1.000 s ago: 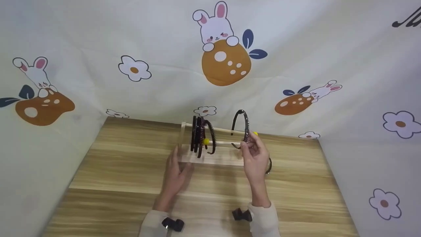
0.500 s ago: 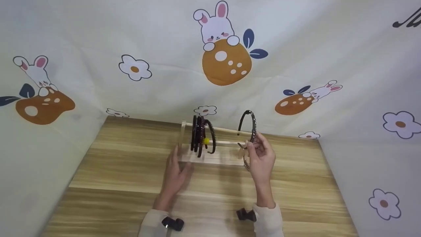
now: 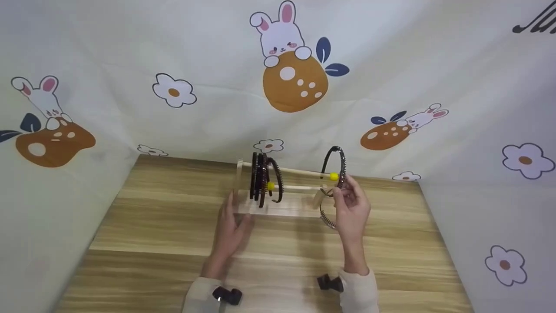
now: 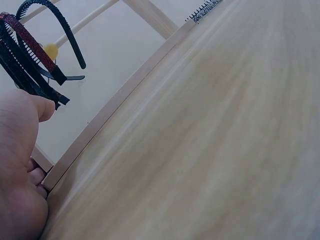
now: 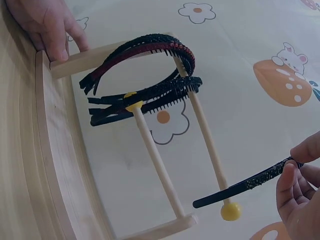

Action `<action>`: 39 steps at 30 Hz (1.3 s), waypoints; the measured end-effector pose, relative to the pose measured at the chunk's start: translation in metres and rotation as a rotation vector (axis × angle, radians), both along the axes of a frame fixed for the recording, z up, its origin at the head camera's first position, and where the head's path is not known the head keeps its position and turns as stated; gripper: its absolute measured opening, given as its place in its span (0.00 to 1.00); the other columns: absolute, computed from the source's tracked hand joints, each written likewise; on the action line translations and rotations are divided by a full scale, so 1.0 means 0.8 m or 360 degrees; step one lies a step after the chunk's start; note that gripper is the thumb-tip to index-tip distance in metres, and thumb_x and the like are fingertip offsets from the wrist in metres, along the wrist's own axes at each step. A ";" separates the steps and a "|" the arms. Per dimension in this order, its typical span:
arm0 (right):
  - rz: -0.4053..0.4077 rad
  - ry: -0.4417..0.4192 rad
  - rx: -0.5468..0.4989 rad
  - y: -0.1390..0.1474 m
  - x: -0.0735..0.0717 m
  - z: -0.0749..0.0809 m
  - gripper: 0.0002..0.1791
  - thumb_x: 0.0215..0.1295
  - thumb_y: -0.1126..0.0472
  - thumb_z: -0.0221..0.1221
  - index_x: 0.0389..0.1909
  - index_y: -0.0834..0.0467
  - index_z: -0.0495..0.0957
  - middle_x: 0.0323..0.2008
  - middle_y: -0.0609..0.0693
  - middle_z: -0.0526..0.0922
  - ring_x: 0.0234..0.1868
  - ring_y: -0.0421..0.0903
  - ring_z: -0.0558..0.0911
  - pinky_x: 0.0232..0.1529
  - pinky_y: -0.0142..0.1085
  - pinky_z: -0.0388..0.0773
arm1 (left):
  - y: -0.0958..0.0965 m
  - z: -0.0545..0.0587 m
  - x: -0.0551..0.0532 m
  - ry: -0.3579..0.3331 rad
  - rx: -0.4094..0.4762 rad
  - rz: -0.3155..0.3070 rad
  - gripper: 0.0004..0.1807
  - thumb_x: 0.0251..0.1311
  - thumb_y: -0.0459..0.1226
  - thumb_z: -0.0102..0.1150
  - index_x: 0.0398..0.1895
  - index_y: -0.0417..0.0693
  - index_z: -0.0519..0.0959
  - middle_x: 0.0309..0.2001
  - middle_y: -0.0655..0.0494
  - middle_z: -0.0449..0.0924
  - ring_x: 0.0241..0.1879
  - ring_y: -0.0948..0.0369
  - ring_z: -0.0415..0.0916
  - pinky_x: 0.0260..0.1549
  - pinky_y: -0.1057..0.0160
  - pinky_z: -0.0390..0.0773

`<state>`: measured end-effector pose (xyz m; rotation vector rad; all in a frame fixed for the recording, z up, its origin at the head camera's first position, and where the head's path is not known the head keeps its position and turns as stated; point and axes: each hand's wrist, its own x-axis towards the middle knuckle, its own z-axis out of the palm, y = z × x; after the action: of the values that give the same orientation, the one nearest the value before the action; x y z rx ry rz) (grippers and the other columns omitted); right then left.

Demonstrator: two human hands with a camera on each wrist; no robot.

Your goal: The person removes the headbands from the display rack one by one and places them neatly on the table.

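My right hand (image 3: 354, 213) pinches a black headband (image 3: 343, 163) with sparkly stones between thumb and fingertips. That headband is level with the yellow ball (image 3: 334, 176) on the end of the rear rod of a wooden rack (image 5: 162, 172). Several dark headbands (image 3: 260, 178), one of them red and glittery (image 5: 150, 47), hang bunched near the rack's left end. At that end my left hand (image 3: 232, 230) touches the rack with its fingers fairly straight, thumb apart. Another stone-studded headband (image 3: 325, 217) lies at the right end of the base, partly hidden by my right hand.
The rack stands toward the back of a wood-grain table (image 3: 173, 269). A pale cloth (image 3: 208, 126) printed with rabbits and flowers rises behind and on both sides. A second, shorter rod (image 5: 157, 162) with a yellow end lies in front of the rear one.
My right hand has moved to the right with the pinched headband, from along the rear rod to its yellow end. More of the headband on the table now shows. My left hand stays at the rack.
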<state>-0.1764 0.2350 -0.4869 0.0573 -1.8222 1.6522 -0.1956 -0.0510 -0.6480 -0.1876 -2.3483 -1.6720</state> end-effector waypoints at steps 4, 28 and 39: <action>-0.0011 0.0000 -0.0035 0.007 -0.001 -0.001 0.22 0.69 0.83 0.62 0.63 0.80 0.78 0.42 0.65 0.85 0.36 0.38 0.81 0.35 0.24 0.83 | -0.001 0.002 0.000 -0.0046 -0.0004 0.0001 0.48 0.80 0.41 0.66 0.91 0.42 0.48 0.85 0.35 0.57 0.82 0.33 0.57 0.79 0.24 0.59; -0.0150 -0.0069 -0.0106 0.035 -0.003 -0.003 0.20 0.71 0.82 0.63 0.62 0.78 0.80 0.41 0.61 0.84 0.36 0.39 0.82 0.36 0.25 0.84 | -0.001 0.001 0.001 -0.0056 -0.0047 0.0018 0.46 0.80 0.40 0.64 0.91 0.43 0.49 0.86 0.33 0.53 0.82 0.32 0.57 0.76 0.22 0.62; -0.0207 -0.0107 -0.0088 0.054 -0.002 -0.009 0.22 0.68 0.84 0.61 0.63 0.77 0.80 0.41 0.54 0.85 0.38 0.40 0.82 0.46 0.25 0.86 | -0.001 0.002 0.002 -0.0099 -0.0042 0.0014 0.47 0.81 0.42 0.64 0.91 0.44 0.49 0.87 0.35 0.51 0.82 0.33 0.57 0.78 0.25 0.61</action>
<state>-0.1777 0.2786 -0.4939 -0.1400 -1.7890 1.6290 -0.1942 -0.0518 -0.6461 -0.1314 -2.4137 -1.6668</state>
